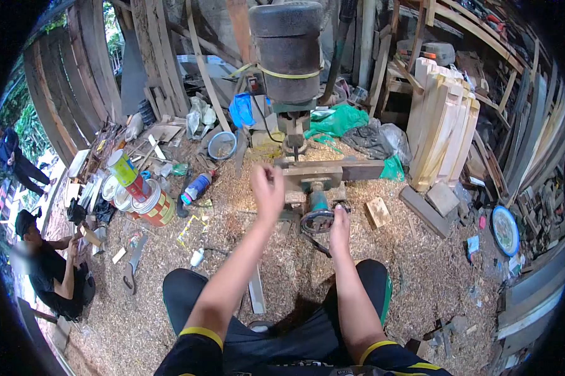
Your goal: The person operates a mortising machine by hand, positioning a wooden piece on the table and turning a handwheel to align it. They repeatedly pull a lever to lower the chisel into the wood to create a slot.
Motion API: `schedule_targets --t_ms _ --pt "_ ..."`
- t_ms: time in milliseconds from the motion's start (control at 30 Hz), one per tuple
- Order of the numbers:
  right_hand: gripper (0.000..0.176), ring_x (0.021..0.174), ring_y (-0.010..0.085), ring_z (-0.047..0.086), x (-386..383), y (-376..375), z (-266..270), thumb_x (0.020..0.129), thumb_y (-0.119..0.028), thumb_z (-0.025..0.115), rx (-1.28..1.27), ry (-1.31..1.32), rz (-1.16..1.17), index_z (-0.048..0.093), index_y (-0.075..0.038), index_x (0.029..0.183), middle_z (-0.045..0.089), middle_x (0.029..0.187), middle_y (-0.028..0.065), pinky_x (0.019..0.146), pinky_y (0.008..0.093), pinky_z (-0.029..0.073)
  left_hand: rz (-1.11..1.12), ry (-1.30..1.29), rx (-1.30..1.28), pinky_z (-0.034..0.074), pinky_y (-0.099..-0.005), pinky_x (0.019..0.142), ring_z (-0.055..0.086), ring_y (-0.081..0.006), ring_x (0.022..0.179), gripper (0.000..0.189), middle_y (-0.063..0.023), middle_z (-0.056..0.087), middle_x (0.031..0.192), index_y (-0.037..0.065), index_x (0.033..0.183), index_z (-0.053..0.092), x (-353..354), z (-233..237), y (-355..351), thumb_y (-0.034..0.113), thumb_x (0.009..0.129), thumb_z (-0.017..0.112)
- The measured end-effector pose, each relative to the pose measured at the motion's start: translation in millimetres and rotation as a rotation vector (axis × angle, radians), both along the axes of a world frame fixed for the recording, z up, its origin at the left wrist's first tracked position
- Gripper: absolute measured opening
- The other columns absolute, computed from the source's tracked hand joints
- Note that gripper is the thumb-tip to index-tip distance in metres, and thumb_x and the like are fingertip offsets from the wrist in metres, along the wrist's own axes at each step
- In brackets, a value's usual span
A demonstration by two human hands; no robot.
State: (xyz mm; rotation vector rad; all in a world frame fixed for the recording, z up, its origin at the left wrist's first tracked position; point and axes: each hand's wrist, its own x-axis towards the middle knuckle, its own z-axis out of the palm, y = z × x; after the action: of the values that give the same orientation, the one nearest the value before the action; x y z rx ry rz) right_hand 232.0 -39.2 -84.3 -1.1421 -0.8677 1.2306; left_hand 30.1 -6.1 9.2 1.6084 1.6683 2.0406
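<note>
A drilling machine with a large dark motor [287, 56] stands in front of me, its thin bit [295, 153] pointing down at a wooden bar [363, 170] clamped crosswise in the vise. My left hand [268, 186] is raised at the left end of the bar, fingers curled together; whether something small is between them is hidden. My right hand [339, 227] is closed on the right side of the round handwheel [317, 221], below the green vise body [318, 200].
Wood shavings cover the ground. A wood block [378, 212], a handsaw [132, 266], paint buckets [154, 203], a spray can [196, 188] and stacked timber [442, 125] lie around. At the left a seated person [53, 269] holds wood; another person [19, 156] stands behind.
</note>
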Motion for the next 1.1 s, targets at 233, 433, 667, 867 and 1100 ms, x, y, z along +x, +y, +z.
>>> schedule_targets --t_ms 233,433,667,867,1100 --pt "0.037 0.064 0.0111 0.052 0 5 -6 0.112 -0.039 0.052 0.067 -0.029 -0.015 0.06 -0.009 0.091 0.056 0.077 -0.0016 0.059 0.0308 0.042 0.346 0.273 0.337 0.046 -0.0414 0.081 0.054 -0.0287 0.086 0.035 -0.0133 0.055 0.093 0.001 0.102 0.054 -58 177 58 0.023 0.095 0.079" --pt "0.047 0.094 0.0164 0.059 -2 0 2 0.114 -0.039 0.049 0.087 -0.081 -0.052 0.067 0.004 0.107 0.069 0.098 0.0077 0.089 0.033 0.047 0.27 0.25 0.328 0.047 -0.0403 0.082 0.054 -0.0258 0.088 0.044 -0.0121 0.055 0.095 0.0 0.103 0.053 -69 195 71 0.025 0.089 0.086" --pt "0.048 0.09 0.0152 0.057 1 2 -1 0.114 -0.041 0.05 0.055 -0.015 -0.015 0.067 0.003 0.106 0.066 0.097 0.004 0.085 0.0328 0.047 0.193 0.087 0.261 0.045 -0.0391 0.081 0.05 -0.0235 0.087 0.039 -0.0112 0.051 0.095 -0.001 0.11 0.049 -40 151 38 0.024 0.097 0.077" --pt "0.049 0.099 0.0166 0.06 4 9 -17 0.111 -0.043 0.053 -0.167 0.337 -0.004 0.067 0.003 0.119 0.067 0.11 0.0058 0.092 0.0339 0.048 -0.131 -0.153 -0.183 0.045 -0.041 0.086 0.055 -0.0233 0.093 0.03 -0.0107 0.059 0.099 0.001 0.102 0.057 44 -2 -27 0.028 0.113 0.053" --pt "0.058 0.115 0.0266 0.063 3 11 -35 0.114 -0.042 0.045 -0.088 0.004 -0.029 0.06 0.007 0.14 0.068 0.126 0.0165 0.103 0.0382 0.047 -0.081 0.261 -0.191 0.047 -0.0489 0.082 0.06 -0.0424 0.089 0.023 -0.0199 0.062 0.089 -0.002 0.09 0.061 94 -34 -23 0.018 0.101 0.062"
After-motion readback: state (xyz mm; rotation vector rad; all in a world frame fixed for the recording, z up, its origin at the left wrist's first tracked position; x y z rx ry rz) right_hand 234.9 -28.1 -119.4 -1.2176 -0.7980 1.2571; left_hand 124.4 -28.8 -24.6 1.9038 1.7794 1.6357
